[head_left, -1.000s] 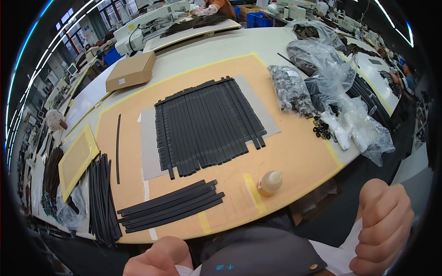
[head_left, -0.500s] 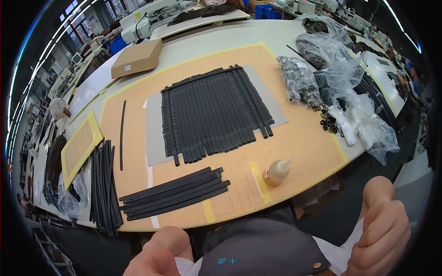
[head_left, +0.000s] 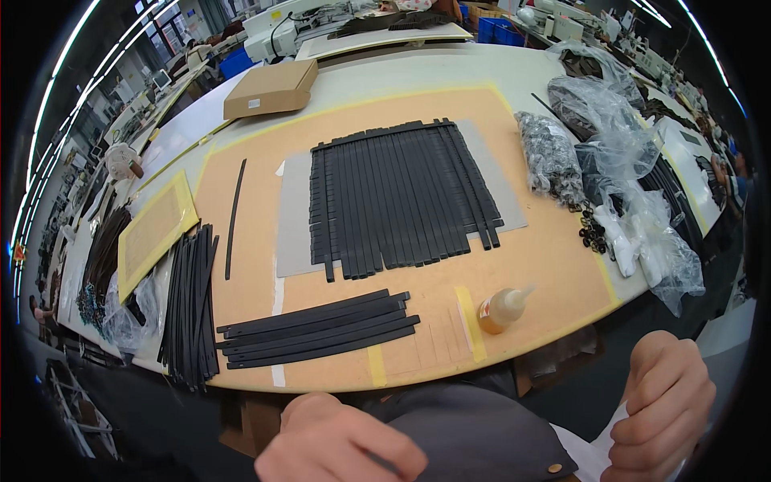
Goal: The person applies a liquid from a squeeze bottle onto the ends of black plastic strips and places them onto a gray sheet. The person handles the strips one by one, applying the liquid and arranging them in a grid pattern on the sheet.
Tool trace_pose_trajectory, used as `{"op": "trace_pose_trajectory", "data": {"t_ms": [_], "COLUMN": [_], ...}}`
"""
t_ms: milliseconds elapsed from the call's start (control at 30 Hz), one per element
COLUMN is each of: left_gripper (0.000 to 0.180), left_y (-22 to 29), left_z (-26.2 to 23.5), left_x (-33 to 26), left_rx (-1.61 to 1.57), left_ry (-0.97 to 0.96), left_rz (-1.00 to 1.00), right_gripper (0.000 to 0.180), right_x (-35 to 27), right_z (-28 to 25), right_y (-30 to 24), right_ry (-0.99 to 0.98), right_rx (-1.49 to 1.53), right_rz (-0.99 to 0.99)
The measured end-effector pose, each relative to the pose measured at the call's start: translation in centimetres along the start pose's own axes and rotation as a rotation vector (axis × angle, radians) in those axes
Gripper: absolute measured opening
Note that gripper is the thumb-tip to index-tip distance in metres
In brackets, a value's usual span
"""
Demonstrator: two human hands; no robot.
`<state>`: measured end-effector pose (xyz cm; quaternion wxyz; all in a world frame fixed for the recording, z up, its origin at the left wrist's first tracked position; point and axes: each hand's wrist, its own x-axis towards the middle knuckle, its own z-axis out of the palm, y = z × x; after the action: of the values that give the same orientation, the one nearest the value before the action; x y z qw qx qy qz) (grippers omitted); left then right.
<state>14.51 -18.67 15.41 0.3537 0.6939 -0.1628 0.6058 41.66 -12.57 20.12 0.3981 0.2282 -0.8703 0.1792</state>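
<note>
My left hand [head_left: 337, 442] is below the table's near edge, its fingers curled and their undersides hidden. To the right, my right hand [head_left: 662, 410] is closed in a fist beside white fabric [head_left: 590, 446]. Whether either hand holds anything is hidden. Both are apart from the work on the table. There, a woven panel of black strips [head_left: 393, 197] rests on a grey sheet [head_left: 514, 193]. Several loose black strips [head_left: 317, 329] lie side by side in front of it. Nearest the hands stands a squeeze bottle [head_left: 502, 311] with amber contents and a pointed nozzle.
A bundle of black strips [head_left: 189, 305] hangs over the front left edge beside a yellow-edged frame [head_left: 158, 233]. One strip [head_left: 235, 219] lies alone. A cardboard box [head_left: 269, 87] sits behind. Clear plastic bags [head_left: 618, 120] and small black rings [head_left: 593, 233] are at right.
My left hand has moved right and turned, showing more of its back. My right hand stays closed at the lower right. The view has shifted, and the table things keep their places.
</note>
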Motion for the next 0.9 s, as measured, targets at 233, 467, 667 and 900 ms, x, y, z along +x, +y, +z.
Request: {"op": "trace_pose_trajectory", "data": {"t_ms": [233, 467, 667, 900], "left_gripper": [0.029, 0.024, 0.022, 0.022], "left_y": [0.2, -0.5, -0.8, -3.6], "left_z": [1.0, 1.9, 0.8, 1.8], "left_x": [-0.6, -1.3, -1.9, -4.5], "left_rx": [0.008, -0.001, -0.004, -0.101], "left_ry": [-0.105, -0.031, -0.102, -0.046], "left_rz": [-0.105, -0.058, -0.184, -0.354], "right_gripper": [0.012, 0.012, 0.03, 0.033], "right_x": [1.7, 1.8, -1.2, -5.0], "right_z": [0.3, 0.3, 0.8, 0.3], "right_y": [-0.2, -0.2, -0.6, -1.5], "right_ry": [0.03, 0.019, 0.173, 0.204], "right_rx": [0.088, 0.161, 0.116, 0.141], "right_rz": [0.034, 0.012, 0.104, 0.422]}}
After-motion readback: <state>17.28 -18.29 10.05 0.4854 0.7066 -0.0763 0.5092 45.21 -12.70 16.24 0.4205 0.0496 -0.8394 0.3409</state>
